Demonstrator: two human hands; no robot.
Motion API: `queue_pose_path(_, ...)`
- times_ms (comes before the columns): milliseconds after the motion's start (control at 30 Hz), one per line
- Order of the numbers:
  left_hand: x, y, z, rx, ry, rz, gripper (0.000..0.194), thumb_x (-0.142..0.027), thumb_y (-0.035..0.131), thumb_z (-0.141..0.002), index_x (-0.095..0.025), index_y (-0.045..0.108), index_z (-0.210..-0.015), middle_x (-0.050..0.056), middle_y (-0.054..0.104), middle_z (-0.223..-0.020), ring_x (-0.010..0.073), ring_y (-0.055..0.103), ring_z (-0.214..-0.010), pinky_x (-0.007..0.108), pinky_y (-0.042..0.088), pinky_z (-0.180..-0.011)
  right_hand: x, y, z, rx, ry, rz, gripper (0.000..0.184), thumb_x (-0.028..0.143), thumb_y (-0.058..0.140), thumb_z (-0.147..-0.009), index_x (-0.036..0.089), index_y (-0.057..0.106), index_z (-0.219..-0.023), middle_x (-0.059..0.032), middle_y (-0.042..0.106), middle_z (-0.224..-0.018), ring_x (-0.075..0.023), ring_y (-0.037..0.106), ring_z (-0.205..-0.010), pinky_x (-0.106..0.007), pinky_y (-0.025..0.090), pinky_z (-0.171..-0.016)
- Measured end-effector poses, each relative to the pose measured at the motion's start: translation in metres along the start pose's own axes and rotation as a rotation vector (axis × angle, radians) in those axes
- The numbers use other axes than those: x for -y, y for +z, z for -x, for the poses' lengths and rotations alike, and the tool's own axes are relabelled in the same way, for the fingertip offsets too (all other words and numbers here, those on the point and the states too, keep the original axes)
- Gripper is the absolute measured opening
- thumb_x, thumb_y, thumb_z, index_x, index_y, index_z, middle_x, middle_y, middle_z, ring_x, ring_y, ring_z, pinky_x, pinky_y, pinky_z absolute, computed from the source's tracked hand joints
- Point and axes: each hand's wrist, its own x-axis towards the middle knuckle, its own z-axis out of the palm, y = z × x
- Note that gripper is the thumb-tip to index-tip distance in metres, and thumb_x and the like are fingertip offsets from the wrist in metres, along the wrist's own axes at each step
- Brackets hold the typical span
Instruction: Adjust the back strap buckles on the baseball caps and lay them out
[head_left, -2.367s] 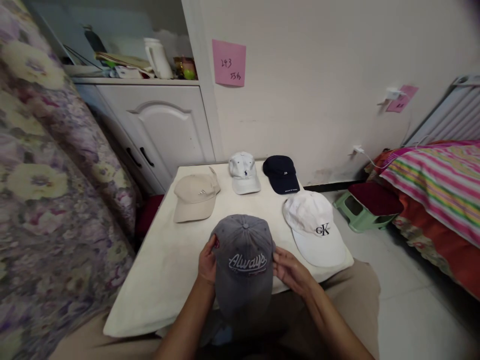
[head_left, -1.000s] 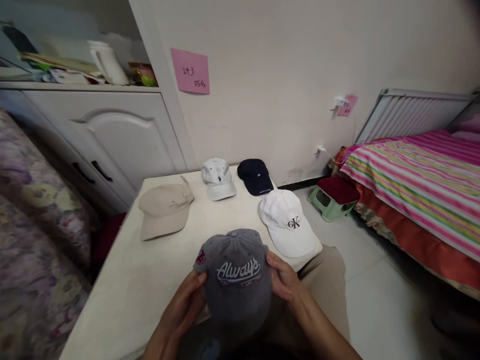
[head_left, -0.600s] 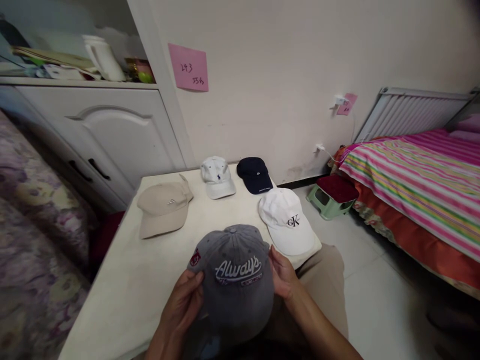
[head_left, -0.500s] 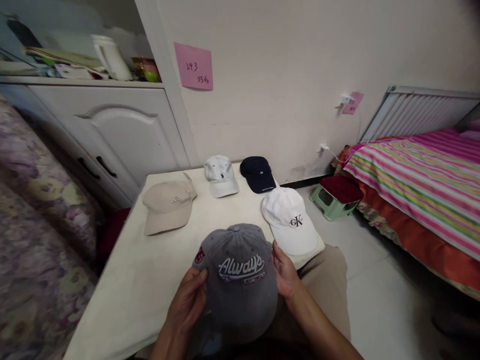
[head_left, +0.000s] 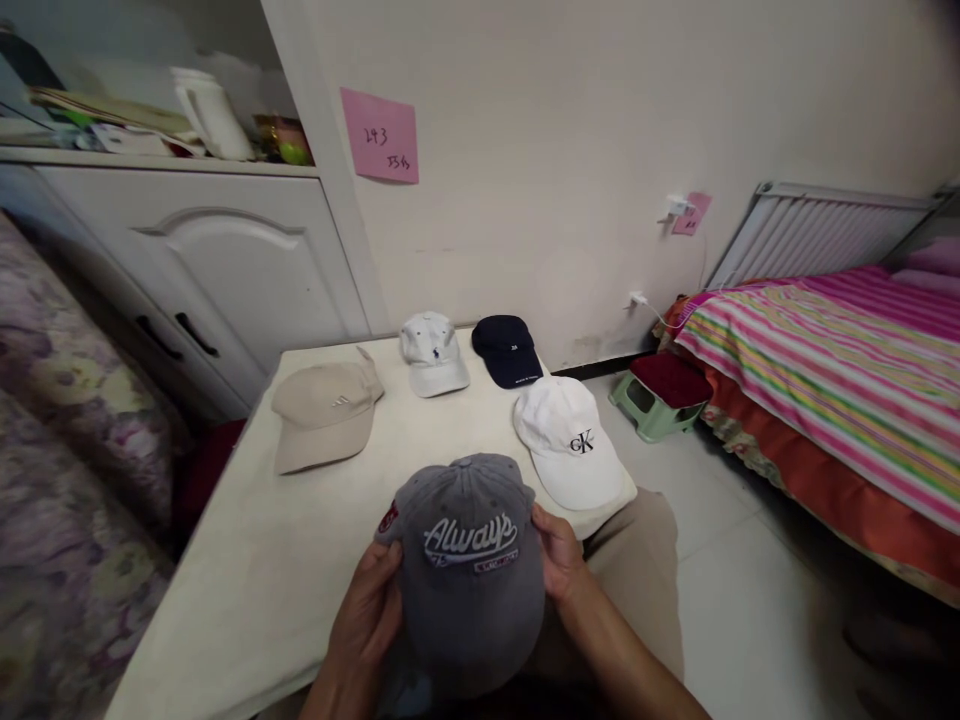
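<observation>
On the surface (head_left: 292, 560) before you lie four other caps: the beige cap (head_left: 326, 410) at the left, the pale cap (head_left: 433, 355) and the navy cap (head_left: 507, 350) side by side at the far edge, and the white cap (head_left: 571, 440) at the right — its "CK" logo facing you, close beyond your right hand. Past the right side of the surface, the green stool (head_left: 660, 395) stands on the floor (head_left: 727, 530) near the bed (head_left: 832, 340).

The grey cap (head_left: 472, 580) is at the near edge, between your hands, crown up and brim toward you — "Always" stitched across its front in pale thread, a red patch on its side. Your left hand (head_left: 369, 600) grips its left side; your right hand (head_left: 559, 555) grips the other.
</observation>
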Motion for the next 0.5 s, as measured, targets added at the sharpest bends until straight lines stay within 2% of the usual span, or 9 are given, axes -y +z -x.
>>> queue_pose_path(100, -0.002, 0.0, 0.002, -0.002, -0.003, -0.008, 0.03, -0.022, 0.094, -0.046, -0.016, 0.07, -0.063, 0.0, 0.071, -0.056, 0.0232, 0.072, -0.06, 0.029, 0.061, -0.064, 0.001, 0.003, 0.001, 0.007, -0.035, -0.027, 0.035, 0.022, 0.075, -0.062, 0.02, 0.07, -0.096, -0.0034, 0.078, -0.087, -0.0282, 0.071, -0.098, -0.046, 0.054, -0.093)
queue_pose_path(200, -0.004, 0.004, 0.006, 0.023, 0.017, -0.014, 0.028, -0.021, 0.093, -0.047, -0.016, 0.07, -0.063, -0.001, 0.07, -0.054, 0.0199, 0.069, -0.054, 0.026, 0.06, -0.058, 0.001, 0.004, 0.001, -0.006, -0.013, -0.05, 0.034, 0.024, 0.071, -0.066, 0.018, 0.069, -0.099, -0.0048, 0.078, -0.09, -0.0283, 0.071, -0.099, -0.048, 0.053, -0.093)
queue_pose_path(300, -0.005, 0.009, 0.009, 0.053, 0.032, -0.013, 0.026, -0.021, 0.092, -0.049, -0.017, 0.069, -0.06, -0.001, 0.07, -0.053, 0.0192, 0.068, -0.051, 0.028, 0.062, -0.06, -0.001, 0.005, 0.002, -0.033, -0.003, -0.072, 0.032, 0.025, 0.07, -0.065, 0.019, 0.069, -0.097, -0.0051, 0.078, -0.093, -0.0289, 0.071, -0.101, -0.048, 0.053, -0.095)
queue_pose_path(367, -0.005, 0.01, 0.009, 0.066, 0.037, -0.002, 0.026, -0.021, 0.092, -0.048, -0.017, 0.069, -0.06, 0.001, 0.071, -0.055, 0.0216, 0.07, -0.056, 0.031, 0.063, -0.065, -0.001, 0.005, 0.003, -0.056, 0.005, -0.078, 0.032, 0.025, 0.071, -0.063, 0.018, 0.07, -0.094, -0.0056, 0.078, -0.093, -0.0301, 0.071, -0.101, -0.049, 0.052, -0.095)
queue_pose_path(500, -0.002, 0.007, 0.008, 0.058, 0.021, 0.015, 0.028, -0.022, 0.091, -0.053, -0.017, 0.075, -0.077, 0.003, 0.075, -0.063, 0.0286, 0.074, -0.075, 0.036, 0.062, -0.075, -0.002, 0.005, 0.003, -0.102, 0.04, -0.062, 0.028, 0.028, 0.072, -0.065, 0.018, 0.072, -0.092, -0.006, 0.079, -0.089, -0.0314, 0.07, -0.102, -0.05, 0.052, -0.096)
